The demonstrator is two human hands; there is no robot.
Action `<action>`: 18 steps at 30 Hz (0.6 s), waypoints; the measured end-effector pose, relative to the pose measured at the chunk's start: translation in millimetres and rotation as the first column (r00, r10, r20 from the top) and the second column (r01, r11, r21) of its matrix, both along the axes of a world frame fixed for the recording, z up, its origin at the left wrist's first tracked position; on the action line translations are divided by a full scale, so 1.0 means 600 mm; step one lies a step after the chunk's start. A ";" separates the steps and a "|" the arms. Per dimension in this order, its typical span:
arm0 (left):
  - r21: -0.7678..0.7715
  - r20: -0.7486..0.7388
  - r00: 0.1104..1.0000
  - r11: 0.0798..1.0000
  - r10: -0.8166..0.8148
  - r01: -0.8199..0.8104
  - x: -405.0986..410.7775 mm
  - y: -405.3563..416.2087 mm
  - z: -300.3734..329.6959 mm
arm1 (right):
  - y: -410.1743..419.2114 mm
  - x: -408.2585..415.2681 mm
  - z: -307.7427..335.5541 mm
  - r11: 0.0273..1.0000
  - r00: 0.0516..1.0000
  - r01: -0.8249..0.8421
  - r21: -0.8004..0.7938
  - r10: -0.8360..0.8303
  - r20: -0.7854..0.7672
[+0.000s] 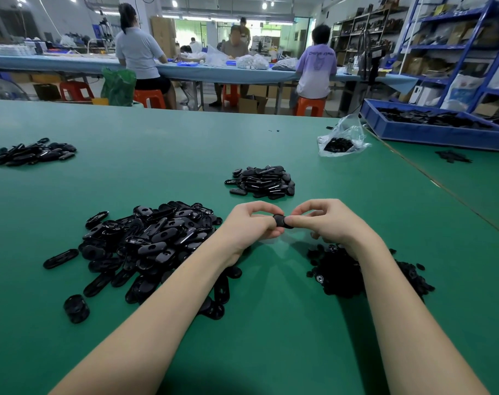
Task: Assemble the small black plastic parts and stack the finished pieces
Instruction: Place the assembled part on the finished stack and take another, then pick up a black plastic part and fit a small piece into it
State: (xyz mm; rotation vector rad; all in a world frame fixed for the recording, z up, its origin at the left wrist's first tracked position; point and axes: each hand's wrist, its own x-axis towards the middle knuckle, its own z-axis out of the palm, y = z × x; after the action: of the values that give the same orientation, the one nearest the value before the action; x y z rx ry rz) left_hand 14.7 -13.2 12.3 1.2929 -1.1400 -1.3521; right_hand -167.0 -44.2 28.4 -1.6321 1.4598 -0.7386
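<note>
Pinching one small black part (282, 221) between them, the left hand (249, 223) and the right hand (325, 220) met above the green table (271, 337). All places below are given relative to this held part. The fingers of both hands were curled, with the thumb and forefinger tips of each closed on opposite ends of the part; the part was raised off the table surface.

To the left of the held part, and partly under the left forearm, lay a large pile of oval black shells (151, 240). Just below and to the right of it, beneath the right wrist, lay a heap of smaller black pieces (339, 277). Beyond the held part, farther up the table, sat a compact pile of black ovals (262, 182). Far to the upper left lay another pile (34, 152). To the upper right were a clear plastic bag (342, 138) holding black parts and a blue tray (430, 129).
</note>
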 end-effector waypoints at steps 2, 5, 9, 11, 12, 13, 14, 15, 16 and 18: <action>0.013 -0.051 0.999 1.000 -0.009 0.009 0.001 0.002 0.003 | 0.005 -0.002 -0.004 0.999 0.997 -0.023 0.041 0.020 0.072; 0.000 -0.055 0.998 1.000 -0.010 0.010 0.003 0.004 0.004 | 0.009 0.003 -0.004 0.997 0.994 -0.055 0.051 0.050 0.102; 0.001 -0.064 0.998 1.000 0.003 -0.003 0.010 0.003 0.003 | 0.006 0.007 0.000 0.996 0.992 -0.078 0.037 0.073 0.106; -0.024 -0.014 1.000 1.000 0.008 -0.008 0.010 0.001 0.001 | 0.005 0.011 0.001 0.998 0.995 -0.063 0.020 0.061 0.078; -0.041 0.020 1.000 0.999 0.017 -0.016 0.009 0.002 0.001 | 0.004 0.014 0.000 0.999 0.997 -0.044 0.007 0.044 0.065; -0.053 0.044 0.999 0.998 0.029 -0.026 0.008 0.002 0.001 | 0.003 0.016 0.000 1.000 0.998 -0.026 -0.004 0.026 0.057; -0.058 0.053 0.998 0.998 0.039 -0.036 0.008 0.002 0.000 | 0.001 0.018 -0.001 1.000 0.999 -0.014 -0.012 0.015 0.051; -0.058 0.055 0.997 0.997 0.046 -0.043 0.008 0.002 0.000 | 0.001 0.020 -0.002 1.000 0.999 -0.008 -0.016 0.009 0.046; -0.058 0.059 0.997 0.997 0.051 -0.048 0.008 0.003 0.000 | 0.000 0.021 -0.004 1.000 0.999 -0.005 -0.019 0.006 0.043; -0.057 0.072 0.995 0.997 0.063 -0.059 0.007 0.003 -0.001 | -0.002 0.023 -0.009 0.999 0.999 0.000 -0.032 0.001 0.037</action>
State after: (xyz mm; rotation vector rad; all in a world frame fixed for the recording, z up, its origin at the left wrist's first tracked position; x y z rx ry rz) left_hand 19.2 -11.1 11.8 1.3368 -1.1703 -1.2289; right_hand -153.1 -45.5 22.9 -1.6343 1.4283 -0.7911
